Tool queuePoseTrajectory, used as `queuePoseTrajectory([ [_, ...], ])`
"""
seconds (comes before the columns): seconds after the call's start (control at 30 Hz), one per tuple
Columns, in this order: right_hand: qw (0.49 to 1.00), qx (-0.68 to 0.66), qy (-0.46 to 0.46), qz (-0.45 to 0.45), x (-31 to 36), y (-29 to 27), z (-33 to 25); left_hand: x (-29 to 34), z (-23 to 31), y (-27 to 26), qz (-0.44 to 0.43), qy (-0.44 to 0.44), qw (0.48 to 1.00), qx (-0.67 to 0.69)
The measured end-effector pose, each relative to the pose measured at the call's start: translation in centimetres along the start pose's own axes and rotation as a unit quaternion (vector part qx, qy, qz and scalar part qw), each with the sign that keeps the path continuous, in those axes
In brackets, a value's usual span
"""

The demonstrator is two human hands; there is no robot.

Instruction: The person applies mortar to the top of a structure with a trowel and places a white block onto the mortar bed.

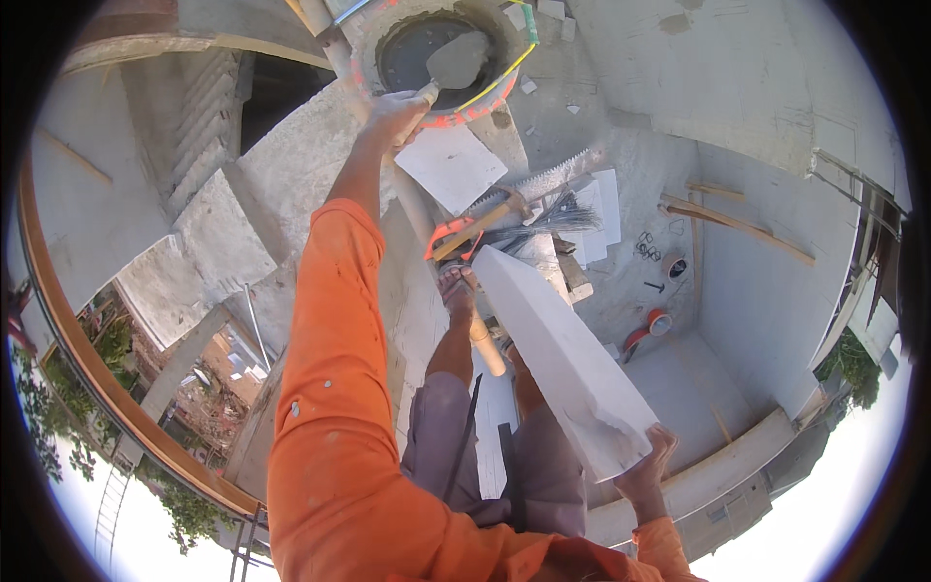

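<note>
At the top, my left hand (396, 118) is closed round the handle of a trowel (459, 60). The trowel's blade, coated in grey mortar, is over the round bucket (364, 48) that holds wet mortar (405, 58). My right hand (645, 464) grips the near lower end of a long white block (562, 364). This block slants from upper left to lower right beside my legs, and its near end looks rough and chipped. Just beyond its far end lie a handsaw (558, 179), a hammer (480, 225) with a wooden handle and a bundle of thin wires (543, 225).
White block pieces (452, 170) lie below the bucket. A bamboo pole (485, 347) runs beside my feet. At right, on a lower floor, are an orange-rimmed container (659, 322), another small container (675, 265) and wooden strips (742, 231). Concrete steps (208, 126) and an open drop are on the left.
</note>
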State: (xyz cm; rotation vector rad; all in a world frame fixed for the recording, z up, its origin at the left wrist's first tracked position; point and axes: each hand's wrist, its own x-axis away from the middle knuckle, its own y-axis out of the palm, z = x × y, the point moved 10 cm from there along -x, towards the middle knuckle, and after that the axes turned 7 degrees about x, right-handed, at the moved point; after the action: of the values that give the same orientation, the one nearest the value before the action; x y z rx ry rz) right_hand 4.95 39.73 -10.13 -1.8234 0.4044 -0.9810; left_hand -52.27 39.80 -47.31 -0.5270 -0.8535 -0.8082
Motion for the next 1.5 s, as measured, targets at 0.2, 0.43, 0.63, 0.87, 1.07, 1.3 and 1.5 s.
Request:
queuePoseTrajectory([
  [0.2, 1.0, 0.014, -0.004, -0.002, 0.5, 0.1, 0.4, 8.1, -0.8, -1.0, -0.048, 0.077, 0.986, 0.139],
  [0.43, 0.999, 0.04, -0.01, 0.001, 1.2, 0.4, 1.6, 27.8, 1.8, -2.5, -0.063, 0.167, 0.946, 0.27],
  [0.63, 0.995, 0.081, 0.032, -0.058, -0.3, 0.9, 1.8, 51.9, -1.4, -5.8, 0.038, 0.205, 0.91, 0.358],
  [0.87, 0.991, 0.088, -0.001, -0.097, 0.2, 1.8, 0.6, 76.9, -17.5, -3.2, 0.162, 0.154, 0.852, 0.474],
  [1.07, 0.989, 0.088, -0.024, -0.113, -2.4, 3.5, 3.1, 93.8, -36.5, 6.8, 0.329, 0.03, 0.781, 0.529],
  [1.3, 0.976, 0.191, -0.031, -0.104, -7.6, 6.6, 7.4, 100.8, -44.4, 6.1, 0.557, -0.068, 0.718, 0.41],
  [1.5, 0.981, 0.163, 0.004, -0.109, -6.1, 6.5, 6.3, 99.5, -44.1, 0.8, 0.634, -0.213, 0.743, 0.037],
])
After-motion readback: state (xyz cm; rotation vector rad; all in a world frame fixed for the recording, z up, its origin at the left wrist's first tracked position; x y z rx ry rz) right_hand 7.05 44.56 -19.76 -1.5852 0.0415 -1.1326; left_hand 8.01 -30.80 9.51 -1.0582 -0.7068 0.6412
